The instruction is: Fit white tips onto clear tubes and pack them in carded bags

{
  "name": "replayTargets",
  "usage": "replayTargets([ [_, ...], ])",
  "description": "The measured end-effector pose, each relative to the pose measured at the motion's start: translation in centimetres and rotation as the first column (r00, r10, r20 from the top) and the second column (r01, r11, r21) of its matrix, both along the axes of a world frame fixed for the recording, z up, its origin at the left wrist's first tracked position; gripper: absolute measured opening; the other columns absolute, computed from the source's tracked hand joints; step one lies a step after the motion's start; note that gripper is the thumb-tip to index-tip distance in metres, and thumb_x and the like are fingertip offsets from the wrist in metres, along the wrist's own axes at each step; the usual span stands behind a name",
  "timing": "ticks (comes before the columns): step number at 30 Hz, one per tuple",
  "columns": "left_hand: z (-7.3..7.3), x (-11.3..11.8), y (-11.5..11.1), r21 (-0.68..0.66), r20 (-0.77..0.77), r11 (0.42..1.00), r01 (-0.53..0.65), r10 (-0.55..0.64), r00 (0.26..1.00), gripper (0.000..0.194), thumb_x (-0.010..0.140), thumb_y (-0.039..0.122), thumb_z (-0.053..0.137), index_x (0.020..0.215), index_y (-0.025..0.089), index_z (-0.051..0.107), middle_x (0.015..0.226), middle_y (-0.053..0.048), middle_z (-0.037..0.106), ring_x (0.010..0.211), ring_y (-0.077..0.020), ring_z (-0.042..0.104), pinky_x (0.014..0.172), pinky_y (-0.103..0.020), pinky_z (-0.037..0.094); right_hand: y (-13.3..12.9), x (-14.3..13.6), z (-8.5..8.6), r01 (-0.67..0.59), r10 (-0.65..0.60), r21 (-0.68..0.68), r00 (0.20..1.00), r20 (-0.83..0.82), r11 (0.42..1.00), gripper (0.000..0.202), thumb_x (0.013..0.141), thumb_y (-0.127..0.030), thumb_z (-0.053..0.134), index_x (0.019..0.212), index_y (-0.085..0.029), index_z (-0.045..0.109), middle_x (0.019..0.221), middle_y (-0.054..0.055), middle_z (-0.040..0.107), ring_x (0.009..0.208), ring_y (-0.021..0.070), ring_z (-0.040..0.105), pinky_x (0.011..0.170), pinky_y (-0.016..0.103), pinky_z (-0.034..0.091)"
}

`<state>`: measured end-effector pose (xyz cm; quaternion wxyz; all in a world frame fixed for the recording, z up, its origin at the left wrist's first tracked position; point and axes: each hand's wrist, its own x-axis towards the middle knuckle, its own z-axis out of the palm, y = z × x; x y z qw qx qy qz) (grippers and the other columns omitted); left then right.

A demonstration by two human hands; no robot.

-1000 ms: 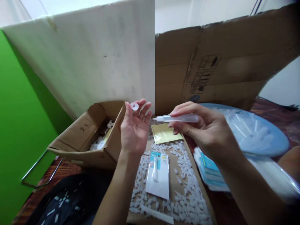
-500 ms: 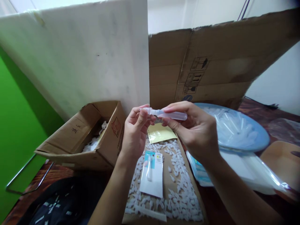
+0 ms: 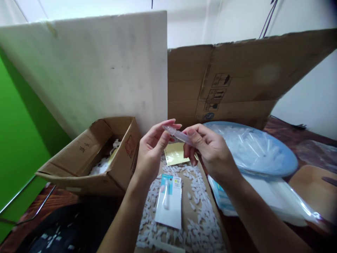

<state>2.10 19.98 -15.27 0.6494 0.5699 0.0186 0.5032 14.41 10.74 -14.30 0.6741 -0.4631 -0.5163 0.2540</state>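
Note:
Between my two hands is a translucent plastic tube (image 3: 179,135) with a pointed clear tip at its left end. My right hand (image 3: 206,146) pinches the tube's right part between thumb and fingers. My left hand (image 3: 155,142) holds the tip end, thumb below it and fingers spread behind. Below them, a packaged card (image 3: 172,207) with a similar tube lies on a cardboard tray (image 3: 185,211) strewn with small white pieces (image 3: 202,225). A yellow slip (image 3: 175,154) lies at the tray's far end.
An open cardboard box (image 3: 126,154) stands at the left. At the right, a blue basin (image 3: 291,160) holds bagged clear tubes, with white packaging (image 3: 263,196) in front. A black item (image 3: 71,228) lies lower left. Large cardboard (image 3: 242,77) and a white panel (image 3: 105,70) stand behind.
The tube has tilted, its right end lower. My right hand has moved left and its fingers have closed further round the tube. My left fingers have straightened. The view has tipped slightly up.

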Motion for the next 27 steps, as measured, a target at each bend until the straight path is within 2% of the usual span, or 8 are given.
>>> replayTargets([
  [4,0.1,0.1,-0.1,0.01,0.019,1.0,0.005,-0.005,1.0,0.024,0.089,0.036,0.076,0.111,0.027,0.078,0.11,-0.005,0.079,0.102,-0.0184,0.071,0.093,-0.03,0.055,0.3,-0.1,-0.2,-0.026,0.026,0.001,0.999,-0.031,1.0,0.032,0.1,-0.052,0.06,0.095,-0.02,0.058,0.059,-0.005,0.066,0.038,0.0068,0.051,0.037,0.018,0.037],
  [8,-0.2,0.3,0.4,-0.032,0.012,0.999,-0.04,0.041,0.999,0.022,0.082,0.026,0.084,0.103,0.029,0.077,0.096,-0.001,0.078,0.09,-0.0129,0.071,0.086,-0.024,0.056,0.5,-0.2,-0.3,-0.042,0.042,-0.034,0.999,0.013,0.999,0.033,0.1,-0.053,0.059,0.097,-0.02,0.055,0.066,-0.003,0.068,0.044,0.009,0.056,0.042,0.021,0.043],
  [10,-0.4,0.3,0.7,-0.067,0.019,0.994,-0.082,0.083,0.996,0.021,0.082,0.025,0.084,0.102,0.028,0.077,0.094,0.0,0.078,0.089,-0.0111,0.071,0.085,-0.021,0.056,0.6,-0.1,-0.5,0.019,-0.017,-0.021,0.997,0.08,1.0,0.031,0.094,-0.047,0.07,0.102,-0.021,0.057,0.082,-0.001,0.07,0.058,0.011,0.064,0.049,0.022,0.048],
  [13,-0.4,0.1,1.1,-0.105,0.039,0.987,-0.121,0.126,0.991,0.022,0.081,0.025,0.085,0.102,0.028,0.078,0.095,0.001,0.079,0.09,-0.0096,0.071,0.085,-0.018,0.055,0.5,0.1,-0.8,0.186,-0.191,0.046,0.957,0.216,0.982,0.03,0.087,-0.034,0.08,0.105,-0.022,0.06,0.099,0.001,0.068,0.077,0.0126,0.066,0.061,0.023,0.052],
  [15,-0.3,0.0,1.2,-0.101,0.036,0.988,-0.119,0.123,0.992,0.023,0.081,0.026,0.085,0.103,0.028,0.078,0.097,0.0,0.08,0.092,-0.0105,0.072,0.086,-0.019,0.056,0.4,0.1,-0.8,0.233,-0.246,0.079,0.934,0.261,0.969,0.021,0.09,-0.031,0.077,0.102,-0.022,0.062,0.095,0.0,0.068,0.078,0.0125,0.064,0.063,0.024,0.051],
  [17,-0.2,-0.1,1.3,-0.081,0.03,0.99,-0.113,0.116,0.993,0.025,0.082,0.028,0.084,0.106,0.028,0.079,0.1,0.0,0.081,0.095,-0.0125,0.073,0.087,-0.021,0.057,0.2,0.0,-0.7,0.2,-0.212,0.074,0.945,0.249,0.977,0.016,0.093,-0.032,0.073,0.099,-0.022,0.063,0.086,-0.001,0.067,0.072,0.0119,0.063,0.061,0.025,0.05],
  [24,-0.2,-0.3,1.3,-0.009,0.004,0.999,-0.046,0.046,0.999,0.031,0.085,0.025,0.081,0.115,0.029,0.078,0.107,-0.002,0.082,0.107,-0.0156,0.074,0.097,-0.025,0.057,0.5,-0.1,-0.4,0.087,-0.083,-0.036,0.991,0.1,0.996,0.03,0.105,-0.047,0.051,0.097,-0.02,0.061,0.062,-0.007,0.054,0.045,0.0062,0.044,0.041,0.021,0.034],
  [27,-0.2,-0.3,1.5,-0.006,0.017,0.998,-0.058,0.058,0.998,0.029,0.085,0.023,0.082,0.113,0.029,0.078,0.107,-0.001,0.082,0.104,-0.0143,0.075,0.095,-0.023,0.058,0.7,0.2,-0.6,0.086,-0.082,-0.033,0.99,0.114,0.996,0.03,0.103,-0.05,0.055,0.102,-0.021,0.06,0.071,-0.004,0.062,0.052,0.0092,0.055,0.045,0.023,0.043],
])
